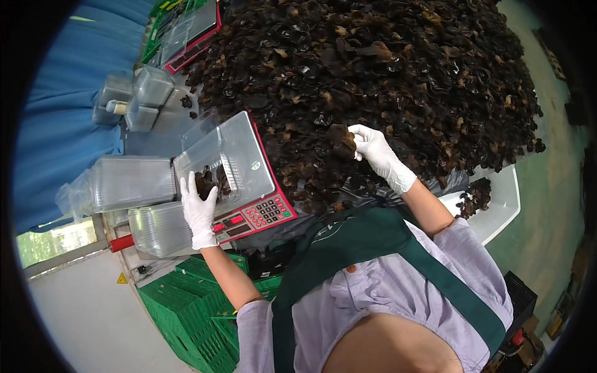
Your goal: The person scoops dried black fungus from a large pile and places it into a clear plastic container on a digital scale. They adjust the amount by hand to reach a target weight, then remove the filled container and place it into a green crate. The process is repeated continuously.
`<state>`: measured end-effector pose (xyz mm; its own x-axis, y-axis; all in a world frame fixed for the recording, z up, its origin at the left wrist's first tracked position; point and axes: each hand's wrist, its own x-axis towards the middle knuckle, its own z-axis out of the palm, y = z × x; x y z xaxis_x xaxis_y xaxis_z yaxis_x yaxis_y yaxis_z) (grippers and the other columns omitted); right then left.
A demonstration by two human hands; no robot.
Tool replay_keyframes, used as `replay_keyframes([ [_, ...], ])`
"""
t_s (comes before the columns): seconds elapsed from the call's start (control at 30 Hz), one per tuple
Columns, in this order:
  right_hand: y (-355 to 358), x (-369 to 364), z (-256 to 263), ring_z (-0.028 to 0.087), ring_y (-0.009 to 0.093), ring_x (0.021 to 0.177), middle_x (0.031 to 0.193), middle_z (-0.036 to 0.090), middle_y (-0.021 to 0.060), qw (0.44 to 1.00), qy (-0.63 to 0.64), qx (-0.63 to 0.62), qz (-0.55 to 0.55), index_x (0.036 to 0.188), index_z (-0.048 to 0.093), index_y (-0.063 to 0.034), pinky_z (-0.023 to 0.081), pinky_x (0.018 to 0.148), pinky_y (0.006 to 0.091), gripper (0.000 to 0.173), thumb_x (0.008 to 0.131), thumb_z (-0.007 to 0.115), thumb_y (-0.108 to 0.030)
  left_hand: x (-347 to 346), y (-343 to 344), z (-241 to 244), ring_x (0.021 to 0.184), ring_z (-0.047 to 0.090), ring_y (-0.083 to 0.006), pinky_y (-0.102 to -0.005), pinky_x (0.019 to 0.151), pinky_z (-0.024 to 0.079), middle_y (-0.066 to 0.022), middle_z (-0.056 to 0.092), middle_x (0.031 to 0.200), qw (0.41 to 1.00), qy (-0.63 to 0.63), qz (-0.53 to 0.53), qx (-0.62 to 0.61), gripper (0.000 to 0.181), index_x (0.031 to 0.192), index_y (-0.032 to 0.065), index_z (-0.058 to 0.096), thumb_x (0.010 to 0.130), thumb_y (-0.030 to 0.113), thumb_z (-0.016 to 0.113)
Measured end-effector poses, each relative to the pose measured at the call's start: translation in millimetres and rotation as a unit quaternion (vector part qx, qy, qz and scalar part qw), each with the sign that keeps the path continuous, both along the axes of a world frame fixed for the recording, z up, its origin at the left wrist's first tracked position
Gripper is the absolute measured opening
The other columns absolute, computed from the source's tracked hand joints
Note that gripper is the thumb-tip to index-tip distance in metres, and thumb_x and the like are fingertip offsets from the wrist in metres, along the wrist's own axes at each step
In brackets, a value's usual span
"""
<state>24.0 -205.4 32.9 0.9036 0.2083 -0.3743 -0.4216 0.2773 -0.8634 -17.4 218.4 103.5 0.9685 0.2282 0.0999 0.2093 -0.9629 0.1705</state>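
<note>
My right hand (377,151), in a white glove, pinches a brown wood ear mushroom (342,141) between thumb and fingers, just over the near part of a large mushroom heap (364,79). My left hand (198,205), gloved too, is at the left side of a clear plastic clamshell box (228,175), its fingers spread and thumb against the dark mushroom pieces (205,184) inside. That box lies with its lid raised on the platform of a red digital scale (252,154). The scale's display is lit.
Stacked clear boxes (133,184) stand left of the scale, with more boxes (149,93) beyond. A second red scale (193,35) sits farther back. Green plastic crates (186,307) are piled below at left. A white tub (501,198) holding some mushrooms is at right.
</note>
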Motion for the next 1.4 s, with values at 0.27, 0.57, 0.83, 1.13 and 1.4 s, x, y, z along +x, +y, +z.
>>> replay_keyframes([
  [0.27, -3.3, -8.4, -6.4, 0.045, 0.002, 0.059, 0.078, 0.059, -0.0035, 0.989, -0.009, 0.144, -0.01, 0.112, 0.063, -0.0025, 0.036, 0.052, 0.0187, 0.024, 0.089, 0.059, -0.004, -6.9, -144.0, 1.5, 0.124, 0.052, -0.0296, -0.039, 0.107, 0.038, -0.0149, 0.058, 0.129, 0.924, -0.086, -0.151, -0.339, 0.04, 0.12, 0.005, 0.062, 0.081, 0.01, 0.071],
  [0.57, -20.6, -26.9, 4.1, 0.052, 0.003, 0.065, 0.083, 0.063, -0.0024, 0.991, -0.02, -0.102, -0.082, 0.107, 0.063, -0.0011, 0.043, 0.058, 0.0189, 0.017, 0.091, 0.06, -0.004, -16.6, -240.9, -101.1, 0.137, 0.023, -0.0488, -0.068, 0.102, 0.026, -0.0241, 0.016, 0.155, 0.974, 0.054, -0.208, -0.073, 0.111, 0.148, 0.0176, 0.031, 0.058, 0.057, 0.082],
  [0.83, -51.1, -48.8, 16.6, 0.057, 0.003, 0.071, 0.091, 0.066, -0.0004, 0.99, -0.043, -0.113, -0.075, 0.105, 0.064, -0.0023, 0.048, 0.061, 0.0194, 0.021, 0.086, 0.056, 0.002, -40.1, -226.2, -129.9, 0.12, 0.045, -0.0338, -0.0468, 0.097, 0.037, -0.0152, 0.048, 0.133, 0.942, -0.1, -0.292, -0.134, 0.061, 0.131, 0.0134, 0.052, 0.075, 0.025, 0.074],
  [1.13, -215.6, -81.4, 60.4, 0.056, 0.009, 0.059, 0.117, 0.064, 0.0056, 0.827, -0.359, 0.412, -0.133, 0.117, 0.066, -0.016, 0.046, 0.048, 0.0183, 0.039, 0.08, 0.068, -0.005, -57.4, -218.8, -125.0, 0.129, 0.035, -0.0435, -0.0494, 0.104, 0.034, -0.026, 0.029, 0.147, 0.948, -0.088, -0.205, -0.226, 0.086, 0.14, 0.0047, 0.039, 0.071, 0.032, 0.081],
  [1.4, -174.2, -69.7, 7.1, 0.059, 0.019, 0.067, 0.122, 0.062, 0.0218, 0.925, -0.301, 0.231, -0.014, 0.124, 0.06, 0.0014, 0.049, 0.061, 0.0268, 0.052, 0.077, 0.069, -0.02, -60.7, -216.9, -108.2, 0.123, 0.042, -0.0396, -0.0488, 0.096, 0.043, -0.0199, 0.029, 0.149, 0.961, 0.06, -0.24, -0.12, 0.086, 0.144, 0.0138, 0.037, 0.072, 0.033, 0.08],
])
